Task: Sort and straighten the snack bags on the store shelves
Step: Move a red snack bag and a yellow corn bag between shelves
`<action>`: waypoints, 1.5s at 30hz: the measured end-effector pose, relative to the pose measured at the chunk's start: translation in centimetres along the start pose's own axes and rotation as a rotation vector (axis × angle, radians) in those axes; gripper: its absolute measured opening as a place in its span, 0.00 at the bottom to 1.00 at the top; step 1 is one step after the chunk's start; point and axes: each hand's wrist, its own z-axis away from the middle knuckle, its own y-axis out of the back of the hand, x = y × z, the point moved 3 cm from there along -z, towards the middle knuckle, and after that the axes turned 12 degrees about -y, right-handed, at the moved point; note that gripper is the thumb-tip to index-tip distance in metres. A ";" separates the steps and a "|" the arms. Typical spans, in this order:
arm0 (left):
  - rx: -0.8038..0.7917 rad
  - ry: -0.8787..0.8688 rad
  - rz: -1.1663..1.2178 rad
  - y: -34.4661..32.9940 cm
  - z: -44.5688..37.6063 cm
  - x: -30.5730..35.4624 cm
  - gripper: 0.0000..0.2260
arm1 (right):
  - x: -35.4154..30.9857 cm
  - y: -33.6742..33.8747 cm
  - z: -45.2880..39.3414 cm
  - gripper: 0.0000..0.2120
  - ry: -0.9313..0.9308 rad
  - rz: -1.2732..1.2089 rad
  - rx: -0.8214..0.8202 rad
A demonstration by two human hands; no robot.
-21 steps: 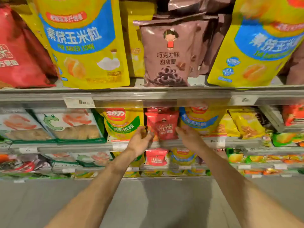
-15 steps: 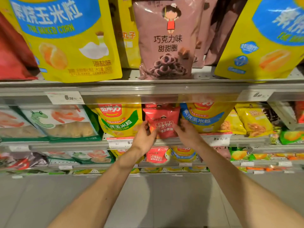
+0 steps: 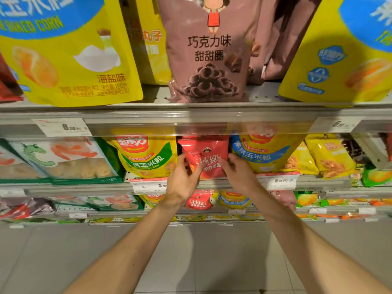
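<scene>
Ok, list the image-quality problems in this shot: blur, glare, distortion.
Head view: wide-angle bending bows the shelf rail; glare streaks its clear strip; the price tag is smeared; the left hand and right hand on the red bag look soft; top-corner lettering is blurred.

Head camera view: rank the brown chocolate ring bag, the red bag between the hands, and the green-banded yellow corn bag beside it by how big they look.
1. Brown chocolate ring bag, largest, though it sits nearer the camera.
2. Green-banded yellow corn bag.
3. Red bag, partly covered by the left hand and right hand.
</scene>
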 end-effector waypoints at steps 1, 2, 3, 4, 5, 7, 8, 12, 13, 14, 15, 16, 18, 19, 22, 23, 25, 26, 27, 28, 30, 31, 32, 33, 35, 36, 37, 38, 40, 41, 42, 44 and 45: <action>0.014 -0.009 -0.007 0.0 0.1 0.2 0.22 | -0.2 0.2 0.1 0.16 0.001 -0.010 -0.004; 0.029 -0.019 -0.015 0.1 0.1 0.3 0.22 | -0.3 0.3 0.2 0.16 0.007 -0.015 -0.006; 0.044 -0.033 -0.021 0.2 0.1 0.6 0.22 | -0.5 0.6 0.3 0.17 0.016 -0.013 -0.001; 0.055 -0.046 -0.033 0.3 0.1 0.8 0.22 | -0.6 0.8 0.4 0.18 0.029 -0.011 0.005; 0.062 -0.057 -0.045 0.5 0.2 1.1 0.21 | -0.8 1.0 0.7 0.17 0.040 -0.013 0.007; 0.067 -0.077 -0.063 0.7 0.3 1.7 0.22 | -1.1 1.4 1.1 0.16 0.056 -0.027 0.007; 0.068 -0.082 -0.065 0.7 0.4 1.8 0.22 | -1.2 1.6 1.3 0.16 0.060 -0.031 0.008; 0.029 -0.083 -0.046 0.9 0.8 2.3 0.27 | -1.5 2.2 2.1 0.10 0.064 -0.048 0.004; 0.020 -0.077 -0.037 1.1 0.9 2.4 0.29 | -1.6 2.3 2.4 0.11 0.056 -0.049 0.002; 0.002 -0.072 -0.022 1.3 1.1 2.7 0.30 | -1.7 2.4 2.7 0.13 0.054 -0.048 0.000; -0.021 -0.066 0.005 1.5 1.3 3.1 0.29 | -1.8 2.6 3.0 0.14 0.057 -0.048 -0.003; -0.040 -0.057 0.028 1.6 1.5 3.4 0.28 | -1.8 2.7 3.3 0.15 0.062 -0.053 -0.007; -0.048 -0.057 0.055 2.0 1.9 3.9 0.23 | -2.0 2.9 4.1 0.16 0.062 -0.060 -0.025; -0.040 -0.060 0.068 2.2 2.2 4.2 0.20 | -2.0 3.0 4.5 0.15 0.056 -0.063 -0.035; -0.049 -0.031 0.135 3.0 2.9 4.3 0.15 | -1.7 2.8 5.5 0.14 0.032 -0.099 -0.096; -0.063 -0.023 0.165 3.3 3.2 4.3 0.13 | -1.6 2.8 5.9 0.14 0.028 -0.103 -0.114; -0.086 -0.023 0.229 3.6 3.9 4.1 0.10 | -1.3 2.6 6.5 0.13 0.026 -0.090 -0.133; -0.083 -0.025 0.245 3.8 4.2 3.8 0.12 | -1.2 2.4 6.8 0.13 0.018 -0.084 -0.145; -0.074 -0.023 0.271 4.0 4.5 3.8 0.13 | -1.3 2.2 7.1 0.14 0.013 -0.079 -0.159; -0.072 -0.018 0.285 4.2 4.8 3.8 0.15 | -1.3 1.9 7.2 0.14 0.018 -0.075 -0.176; -0.063 0.007 0.311 4.7 5.5 3.7 0.18 | -1.7 1.4 7.6 0.12 0.025 -0.076 -0.178; -0.048 0.019 0.319 5.0 5.8 3.6 0.18 | -1.9 1.3 7.7 0.11 0.027 -0.079 -0.173; -0.036 0.026 0.307 5.4 6.0 3.4 0.17 | -2.1 1.2 7.8 0.11 0.026 -0.082 -0.163; -0.015 0.028 0.294 5.9 6.3 3.2 0.17 | -2.5 1.2 7.7 0.11 0.027 -0.081 -0.137; 0.029 0.048 0.277 6.8 6.8 2.5 0.18 | -3.1 1.2 6.8 0.16 0.034 -0.050 -0.037; 0.053 0.064 0.277 7.3 7.0 2.2 0.19 | -3.4 1.1 6.1 0.20 0.024 -0.030 0.008; 0.075 0.080 0.285 7.8 7.1 1.9 0.19 | -3.7 0.9 5.3 0.23 0.004 -0.003 0.041; 0.088 0.092 0.281 8.2 7.3 1.7 0.19 | -4.1 0.5 4.5 0.26 -0.010 0.044 0.062; 0.117 0.096 0.265 9.2 7.5 1.6 0.19 | -4.8 -0.4 2.9 0.32 -0.063 0.131 0.082; 0.130 0.092 0.251 9.7 7.6 1.6 0.19 | -5.1 -0.8 2.0 0.34 -0.085 0.160 0.095; 0.142 0.087 0.240 10.1 7.7 1.5 0.19 | -5.7 -1.2 1.7 0.34 -0.095 0.174 0.104; 0.164 0.080 0.240 10.8 7.8 1.3 0.19 | -6.6 -1.8 1.0 0.30 -0.123 0.112 0.119; 0.171 0.085 0.244 11.1 7.9 1.2 0.20 | -6.9 -2.1 0.5 0.28 -0.147 0.068 0.121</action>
